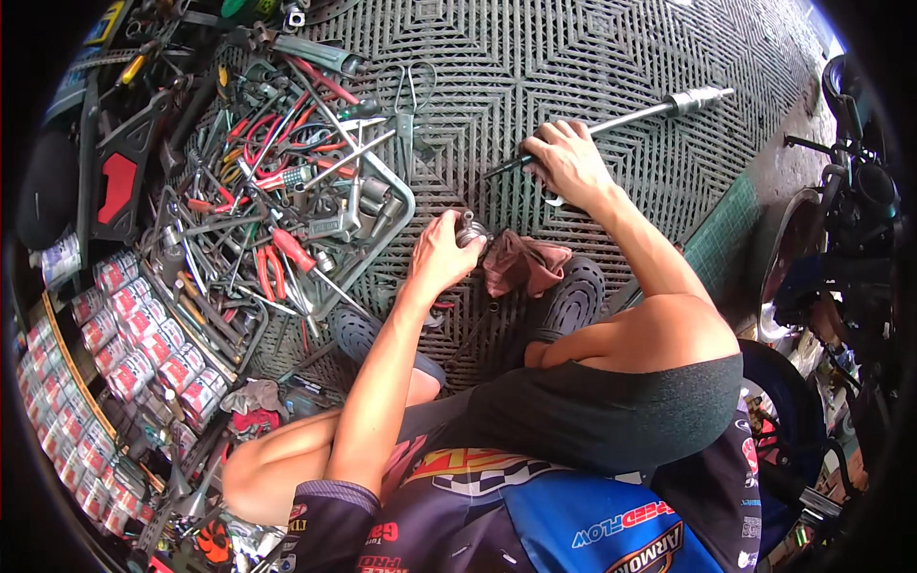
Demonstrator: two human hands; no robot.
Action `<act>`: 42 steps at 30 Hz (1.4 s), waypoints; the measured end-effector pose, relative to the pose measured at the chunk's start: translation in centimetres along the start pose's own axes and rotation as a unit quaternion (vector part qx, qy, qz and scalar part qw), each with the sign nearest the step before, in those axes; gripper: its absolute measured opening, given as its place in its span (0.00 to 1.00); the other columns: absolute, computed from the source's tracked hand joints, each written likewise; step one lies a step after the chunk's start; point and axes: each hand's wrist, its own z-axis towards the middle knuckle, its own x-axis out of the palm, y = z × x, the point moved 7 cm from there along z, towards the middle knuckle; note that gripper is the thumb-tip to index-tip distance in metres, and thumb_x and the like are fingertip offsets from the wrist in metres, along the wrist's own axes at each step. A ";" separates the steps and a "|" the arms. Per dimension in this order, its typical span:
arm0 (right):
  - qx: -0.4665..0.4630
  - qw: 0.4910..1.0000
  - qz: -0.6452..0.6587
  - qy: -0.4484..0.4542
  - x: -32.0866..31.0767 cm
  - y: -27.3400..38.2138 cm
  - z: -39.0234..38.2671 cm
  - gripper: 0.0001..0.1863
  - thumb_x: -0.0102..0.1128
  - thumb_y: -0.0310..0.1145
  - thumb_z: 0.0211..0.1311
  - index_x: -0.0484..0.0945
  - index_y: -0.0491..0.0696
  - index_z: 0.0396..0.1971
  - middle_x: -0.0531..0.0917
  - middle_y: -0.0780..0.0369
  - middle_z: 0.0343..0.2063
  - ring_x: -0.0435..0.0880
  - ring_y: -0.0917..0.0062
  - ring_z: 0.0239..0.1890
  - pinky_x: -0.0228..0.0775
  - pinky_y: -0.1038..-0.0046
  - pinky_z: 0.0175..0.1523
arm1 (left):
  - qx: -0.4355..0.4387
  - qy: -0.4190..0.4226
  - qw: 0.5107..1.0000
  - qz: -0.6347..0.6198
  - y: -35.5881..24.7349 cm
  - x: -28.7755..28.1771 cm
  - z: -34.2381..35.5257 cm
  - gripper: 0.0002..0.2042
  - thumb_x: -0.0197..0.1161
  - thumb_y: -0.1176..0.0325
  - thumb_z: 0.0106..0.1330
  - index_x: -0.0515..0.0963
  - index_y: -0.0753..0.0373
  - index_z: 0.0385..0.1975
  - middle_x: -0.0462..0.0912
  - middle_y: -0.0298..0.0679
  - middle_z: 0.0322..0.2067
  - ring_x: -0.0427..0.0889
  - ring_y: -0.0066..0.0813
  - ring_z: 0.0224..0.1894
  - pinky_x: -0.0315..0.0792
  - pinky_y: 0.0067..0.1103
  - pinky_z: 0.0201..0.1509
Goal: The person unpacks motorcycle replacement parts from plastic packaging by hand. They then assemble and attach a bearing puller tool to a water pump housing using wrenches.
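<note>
My left hand [441, 256] is closed around a small round silver metal part [470, 230] with a short stub on top. Just right of it, a crumpled reddish-brown rag [523, 264] lies by my shoe. My right hand [570, 164] reaches farther out over the mat, its thumb and fingers closed on a slim dark rod [509, 169] that pokes out leftward. Beyond that hand extends a long metal shaft [632, 116] with a thick silver end. The fingers hide whether rod and shaft are one piece. A curved metal jaw [552, 199] shows beneath the palm.
To the left, a metal tray [405, 205] overflows with pliers, spanners, sockets and screwdrivers. Scissors [409, 107] rest beyond its edge. Rows of cans [134, 320] stand farther left. A motorcycle wheel [788, 253] rises at the right. Ribbed black matting [478, 57] covers the floor.
</note>
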 end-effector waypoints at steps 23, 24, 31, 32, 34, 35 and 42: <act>-0.002 1.000 -0.015 -0.023 -0.5 0.0 -1.0 0.14 0.64 0.39 0.58 0.77 0.51 0.43 0.77 0.62 0.36 0.76 0.66 0.49 0.61 0.57 0.58 | 0.207 -0.150 0.957 0.141 -8.4 -0.5 3.0 0.22 0.68 0.60 0.63 0.74 0.64 0.53 0.80 0.50 0.46 0.82 0.44 0.48 0.76 0.37 0.49; 0.005 1.000 0.002 0.020 -0.4 0.2 -0.5 0.13 0.63 0.38 0.58 0.77 0.52 0.42 0.77 0.61 0.36 0.77 0.66 0.48 0.63 0.59 0.54 | 0.205 -0.133 0.962 0.119 -8.3 -0.2 4.0 0.20 0.67 0.61 0.63 0.74 0.64 0.50 0.80 0.50 0.44 0.82 0.47 0.46 0.76 0.38 0.48; -0.036 0.995 0.044 0.081 -0.1 0.3 -0.5 0.13 0.62 0.32 0.59 0.71 0.48 0.41 0.80 0.60 0.34 0.79 0.65 0.45 0.65 0.60 0.51 | 0.186 -0.120 0.975 -0.006 -7.5 1.2 5.6 0.07 0.60 0.71 0.64 0.72 0.64 0.39 0.79 0.53 0.34 0.80 0.60 0.37 0.73 0.44 0.39; -0.035 0.995 0.059 0.071 -0.2 0.0 -0.8 0.12 0.62 0.31 0.58 0.71 0.48 0.40 0.80 0.60 0.34 0.79 0.65 0.45 0.65 0.60 0.51 | 0.185 -0.115 0.976 -0.017 -7.3 1.4 5.6 0.07 0.60 0.72 0.64 0.72 0.65 0.39 0.80 0.53 0.34 0.80 0.60 0.37 0.74 0.44 0.39; -0.049 0.994 0.068 0.075 -0.1 -0.3 -1.3 0.13 0.63 0.30 0.55 0.70 0.47 0.39 0.79 0.60 0.35 0.78 0.65 0.45 0.65 0.61 0.50 | 0.186 -0.115 0.975 -0.026 -7.4 1.5 5.8 0.05 0.59 0.72 0.65 0.74 0.66 0.36 0.80 0.55 0.32 0.81 0.61 0.37 0.73 0.44 0.38; -0.046 0.994 0.063 0.070 0.0 -0.3 -1.4 0.13 0.62 0.31 0.57 0.70 0.47 0.39 0.79 0.60 0.34 0.78 0.64 0.45 0.66 0.59 0.50 | 0.153 -0.084 0.984 -0.037 -7.0 1.8 6.2 0.05 0.58 0.71 0.65 0.75 0.66 0.34 0.81 0.57 0.31 0.81 0.60 0.37 0.73 0.44 0.38; -0.028 0.992 0.112 0.051 0.0 -0.4 -1.2 0.14 0.63 0.27 0.53 0.71 0.46 0.39 0.77 0.58 0.34 0.77 0.61 0.45 0.66 0.60 0.52 | 0.180 -0.088 0.974 -0.104 -6.4 1.2 7.2 0.09 0.59 0.67 0.68 0.76 0.68 0.35 0.82 0.54 0.27 0.84 0.50 0.31 0.73 0.38 0.35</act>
